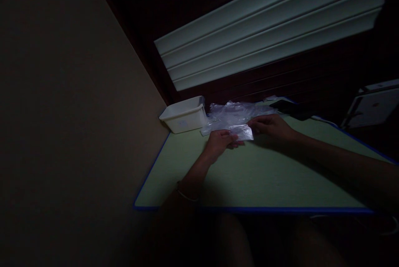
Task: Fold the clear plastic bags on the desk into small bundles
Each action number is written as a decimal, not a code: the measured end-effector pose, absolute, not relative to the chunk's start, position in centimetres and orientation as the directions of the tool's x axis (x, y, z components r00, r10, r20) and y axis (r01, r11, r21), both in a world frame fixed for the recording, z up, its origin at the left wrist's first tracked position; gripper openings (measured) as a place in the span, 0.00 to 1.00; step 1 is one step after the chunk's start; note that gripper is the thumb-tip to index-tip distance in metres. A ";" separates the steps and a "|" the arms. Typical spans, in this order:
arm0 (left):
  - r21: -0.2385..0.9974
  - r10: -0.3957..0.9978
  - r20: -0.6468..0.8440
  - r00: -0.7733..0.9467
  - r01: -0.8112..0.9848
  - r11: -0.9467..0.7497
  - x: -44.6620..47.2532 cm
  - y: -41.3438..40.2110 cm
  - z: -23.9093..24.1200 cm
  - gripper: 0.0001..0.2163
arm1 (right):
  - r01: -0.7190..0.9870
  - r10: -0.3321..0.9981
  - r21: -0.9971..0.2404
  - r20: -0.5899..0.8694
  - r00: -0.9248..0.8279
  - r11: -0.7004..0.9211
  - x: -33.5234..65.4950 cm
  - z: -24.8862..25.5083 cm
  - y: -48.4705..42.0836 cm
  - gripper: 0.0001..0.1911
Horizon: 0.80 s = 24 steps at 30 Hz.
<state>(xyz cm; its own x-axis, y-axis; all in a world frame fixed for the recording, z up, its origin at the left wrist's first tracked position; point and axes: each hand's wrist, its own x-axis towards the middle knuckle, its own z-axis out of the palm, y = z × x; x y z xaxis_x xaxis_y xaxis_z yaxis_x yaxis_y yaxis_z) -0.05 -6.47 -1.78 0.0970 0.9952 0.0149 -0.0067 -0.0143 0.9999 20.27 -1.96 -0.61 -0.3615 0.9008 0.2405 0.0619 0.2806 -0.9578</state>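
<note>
Both my hands rest on a green table [255, 179] with a blue edge. My left hand [220, 142] has its fingers curled on the left end of a small clear plastic bag [243, 132]. My right hand [270, 127] pinches the bag's right end. The bag lies flat between them on the table. Just behind it sits a pile of clear plastic bags [233, 114].
A white plastic bin [184, 115] stands at the table's far left corner against the wall. A dark flat object [291, 109] lies at the back right. A white device [372, 105] is off the table's right side. The room is dim.
</note>
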 end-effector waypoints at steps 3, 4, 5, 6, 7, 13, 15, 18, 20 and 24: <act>0.999 0.997 0.031 0.075 -0.020 -0.029 -0.1 -6.4 -1.8 0.06 | 0.021 0.907 -0.954 0.278 -0.316 0.299 20.2 -0.6 -1.7 0.18; 0.999 0.997 0.037 0.067 -0.026 -0.035 -0.1 -6.4 -1.8 0.06 | -0.005 0.915 -0.958 0.274 -0.297 0.286 20.1 -0.6 -1.6 0.18; 0.999 0.997 0.042 0.060 -0.029 -0.041 0.0 -6.4 -1.8 0.06 | -0.030 0.922 -0.964 0.262 -0.285 0.265 20.0 -0.7 -1.5 0.19; 0.998 0.997 0.048 0.056 -0.030 -0.047 0.0 -6.3 -1.8 0.07 | -0.047 0.929 -0.969 0.246 -0.278 0.242 19.9 -0.8 -1.4 0.19; 0.998 0.997 0.054 0.054 -0.031 -0.052 0.0 -6.3 -1.9 0.07 | -0.049 0.931 -0.972 0.233 -0.282 0.228 19.9 -1.0 -1.4 0.19; 0.997 0.995 0.053 0.082 -0.056 -0.048 0.3 -6.4 -2.1 0.13 | 0.060 0.902 -0.945 0.287 -0.323 0.322 20.0 -1.5 -1.0 0.17; 0.998 0.996 0.047 0.073 -0.052 -0.043 0.3 -6.4 -2.0 0.12 | 0.049 0.910 -0.945 0.297 -0.289 0.324 20.1 -1.4 -0.9 0.16; 0.996 0.997 0.040 0.073 -0.076 -0.035 0.1 -6.5 -1.9 0.11 | -0.017 0.926 -0.955 0.290 -0.243 0.295 20.3 -1.2 -0.7 0.14; 0.993 0.996 0.043 0.074 -0.113 -0.034 0.0 -6.5 -1.8 0.12 | -0.094 0.923 -0.961 0.274 -0.268 0.258 20.3 -1.3 -0.6 0.13; 0.986 0.995 0.048 0.089 -0.166 -0.032 -0.2 -6.7 -1.6 0.15 | -0.146 0.897 -0.967 0.248 -0.367 0.208 20.0 -1.5 -1.1 0.16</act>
